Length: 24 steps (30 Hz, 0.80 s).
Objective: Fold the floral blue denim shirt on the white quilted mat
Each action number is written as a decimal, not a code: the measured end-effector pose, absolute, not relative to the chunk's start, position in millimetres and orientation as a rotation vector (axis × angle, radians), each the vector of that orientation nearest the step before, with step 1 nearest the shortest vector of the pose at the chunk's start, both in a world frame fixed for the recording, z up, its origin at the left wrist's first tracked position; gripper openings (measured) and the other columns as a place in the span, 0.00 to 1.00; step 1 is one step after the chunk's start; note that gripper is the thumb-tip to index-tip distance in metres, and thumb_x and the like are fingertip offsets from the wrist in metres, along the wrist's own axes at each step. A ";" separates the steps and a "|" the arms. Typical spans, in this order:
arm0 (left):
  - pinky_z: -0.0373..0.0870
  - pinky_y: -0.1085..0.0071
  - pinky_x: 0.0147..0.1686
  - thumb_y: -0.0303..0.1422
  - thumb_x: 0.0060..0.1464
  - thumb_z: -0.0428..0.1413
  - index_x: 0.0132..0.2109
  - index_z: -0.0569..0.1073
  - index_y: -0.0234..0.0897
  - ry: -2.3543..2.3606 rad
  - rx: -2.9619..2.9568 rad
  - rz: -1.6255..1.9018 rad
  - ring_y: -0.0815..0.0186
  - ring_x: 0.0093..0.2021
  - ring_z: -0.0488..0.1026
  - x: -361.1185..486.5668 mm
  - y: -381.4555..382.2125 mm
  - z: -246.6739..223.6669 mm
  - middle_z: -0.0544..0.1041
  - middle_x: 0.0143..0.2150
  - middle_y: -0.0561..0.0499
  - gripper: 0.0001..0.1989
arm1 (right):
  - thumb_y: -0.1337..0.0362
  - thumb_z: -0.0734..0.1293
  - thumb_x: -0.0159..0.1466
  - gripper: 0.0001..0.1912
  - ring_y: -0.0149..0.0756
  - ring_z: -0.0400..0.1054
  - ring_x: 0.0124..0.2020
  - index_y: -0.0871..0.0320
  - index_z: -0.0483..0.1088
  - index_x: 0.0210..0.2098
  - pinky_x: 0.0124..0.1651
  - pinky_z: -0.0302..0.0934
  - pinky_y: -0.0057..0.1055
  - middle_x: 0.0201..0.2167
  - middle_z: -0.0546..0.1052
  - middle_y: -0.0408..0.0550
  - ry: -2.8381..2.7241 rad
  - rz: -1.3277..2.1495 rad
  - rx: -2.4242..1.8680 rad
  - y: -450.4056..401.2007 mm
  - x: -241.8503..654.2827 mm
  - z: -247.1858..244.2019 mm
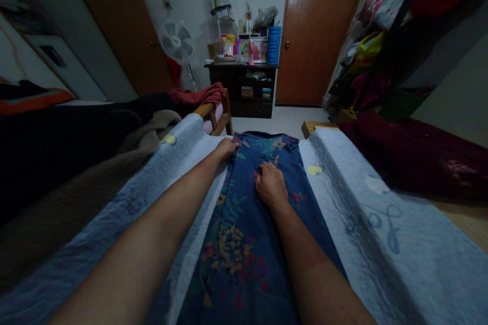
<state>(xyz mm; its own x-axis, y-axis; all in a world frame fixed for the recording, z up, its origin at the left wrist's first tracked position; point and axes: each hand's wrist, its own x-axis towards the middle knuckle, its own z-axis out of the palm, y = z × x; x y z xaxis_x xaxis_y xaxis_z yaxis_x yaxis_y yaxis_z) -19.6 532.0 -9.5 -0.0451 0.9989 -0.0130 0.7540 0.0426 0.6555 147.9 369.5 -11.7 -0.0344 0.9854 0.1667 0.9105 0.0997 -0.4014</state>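
Observation:
A dark blue garment (pixel 240 203) with a floral print lies spread lengthwise over a pale blue blanket (pixel 343 203). Its narrow far end has a dark band; whether it is a dress or something else I cannot tell. At its far left corner, my left hand (pixel 227 147) has its fingers closed on the fabric edge. My right hand (pixel 272 183) rests palm down on the middle of the upper part, fingers slightly bent and apart, gripping nothing visible. Both forearms reach over the cloth from the near side.
Dark clothes and a brown blanket (pixel 125 152) are heaped at left, beside a wooden chair (pixel 224 117). Maroon bedding (pixel 415 157) lies at right. Beyond the bed stand a white fan (pixel 177 40), a dark cabinet (pixel 240 91) and a brown door (pixel 308 35).

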 end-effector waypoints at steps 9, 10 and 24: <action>0.67 0.61 0.47 0.33 0.61 0.48 0.54 0.67 0.36 2.153 1.813 0.647 0.49 0.53 0.74 -3.6 514.1 -6.4 0.77 0.51 0.35 0.16 | 0.63 0.57 0.67 0.21 0.42 0.55 0.64 0.61 0.66 0.58 0.65 0.44 0.37 0.62 0.67 0.54 -1.991 0.250 -1.867 371.2 148.4 -13.9; 0.67 0.61 0.47 0.34 0.61 0.48 0.56 0.65 0.34 2.178 1.795 0.633 0.49 0.53 0.74 -3.6 512.0 -5.4 0.76 0.51 0.33 0.17 | 0.63 0.57 0.67 0.21 0.43 0.55 0.64 0.61 0.66 0.58 0.65 0.44 0.37 0.62 0.67 0.54 -1.993 0.251 -1.869 371.5 148.4 -14.0; 0.69 0.61 0.40 0.37 0.63 0.44 0.58 0.60 0.37 2.284 2.063 0.396 0.49 0.43 0.78 -7.9 456.6 -10.3 0.79 0.42 0.37 0.19 | 0.64 0.58 0.67 0.21 0.41 0.55 0.65 0.61 0.67 0.58 0.65 0.44 0.37 0.62 0.67 0.54 -1.998 0.254 -1.864 369.0 147.2 -12.0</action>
